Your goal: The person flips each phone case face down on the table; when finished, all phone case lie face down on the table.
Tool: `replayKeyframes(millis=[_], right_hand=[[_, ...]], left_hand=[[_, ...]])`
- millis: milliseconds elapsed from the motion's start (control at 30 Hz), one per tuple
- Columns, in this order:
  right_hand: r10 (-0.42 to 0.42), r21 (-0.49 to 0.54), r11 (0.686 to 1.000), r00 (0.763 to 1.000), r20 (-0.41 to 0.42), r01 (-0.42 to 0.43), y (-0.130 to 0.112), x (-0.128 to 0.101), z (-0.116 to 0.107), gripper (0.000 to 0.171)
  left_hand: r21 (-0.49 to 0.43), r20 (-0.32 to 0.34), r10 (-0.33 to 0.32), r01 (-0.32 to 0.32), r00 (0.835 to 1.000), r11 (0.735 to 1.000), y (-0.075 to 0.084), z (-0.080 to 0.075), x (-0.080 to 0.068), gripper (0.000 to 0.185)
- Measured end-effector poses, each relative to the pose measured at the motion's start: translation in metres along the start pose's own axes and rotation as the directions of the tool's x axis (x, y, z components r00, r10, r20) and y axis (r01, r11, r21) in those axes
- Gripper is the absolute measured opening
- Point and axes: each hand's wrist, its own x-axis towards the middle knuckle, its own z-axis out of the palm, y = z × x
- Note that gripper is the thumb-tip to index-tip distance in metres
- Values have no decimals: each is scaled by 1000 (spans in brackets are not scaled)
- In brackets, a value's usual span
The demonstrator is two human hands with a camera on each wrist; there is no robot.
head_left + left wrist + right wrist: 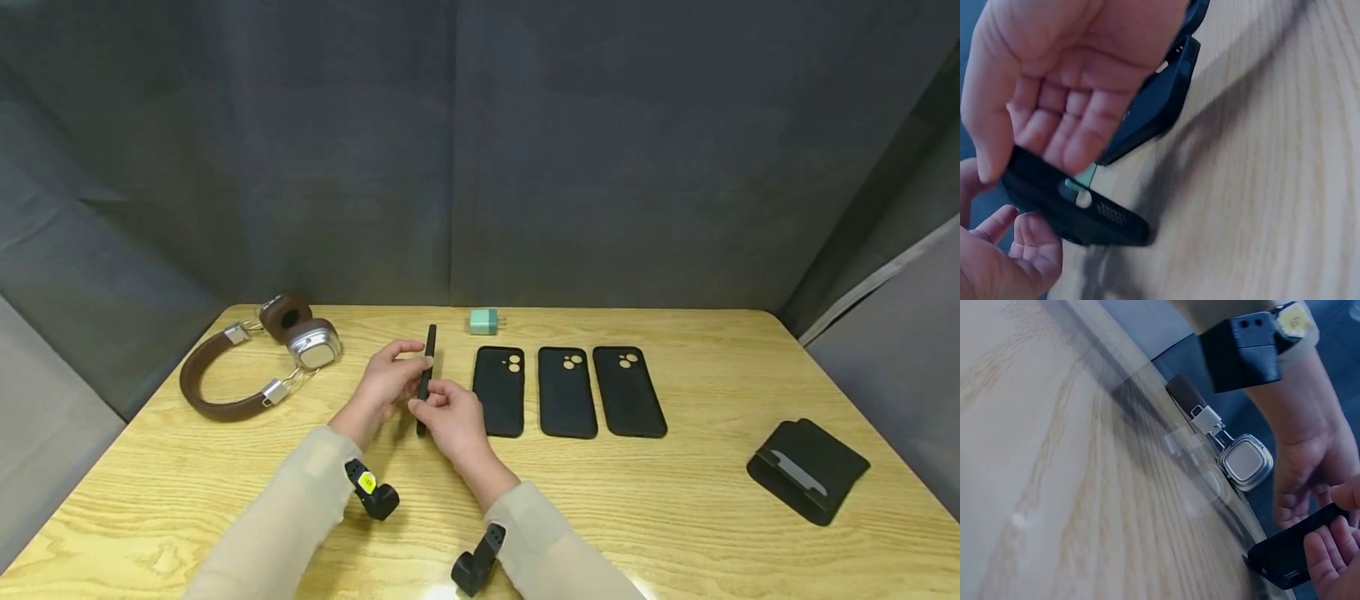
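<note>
A black phone case [431, 337] stands on its long edge, seen nearly edge-on in the head view, left of the table's middle. My left hand [386, 383] pinches it on the left side, towards its far part. With thumb and fingers, my right hand [457, 421] grips it nearer to me. In the left wrist view, the end of the phone case [1104, 215] shows a port hole and a grid of small holes. The right wrist view catches the lower part of the phone case [1282, 559] between both hands; some fingers hide behind it.
Three black phone cases [498, 408], [567, 404], [630, 404] lie in a row to the right. A green charger plug [483, 322] sits behind them. Brown headphones [217, 408] lie at the left, a black card sleeve [810, 467] at the right. A dark curtain [600, 167] borders the table.
</note>
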Motion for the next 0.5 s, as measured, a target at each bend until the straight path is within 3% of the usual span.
replayKeyframes(millis=[267,500], right_hand=[[12,63,998,1000,-22,-11,-6,0,-2,38],[-8,112,994,999,-33,12,-14,-2,-4,39]], left_hand=[[-87,6,-99,99,995,991,-11,-13,1,47],[-64,41,-93,96,995,993,-20,-12,-3,46]])
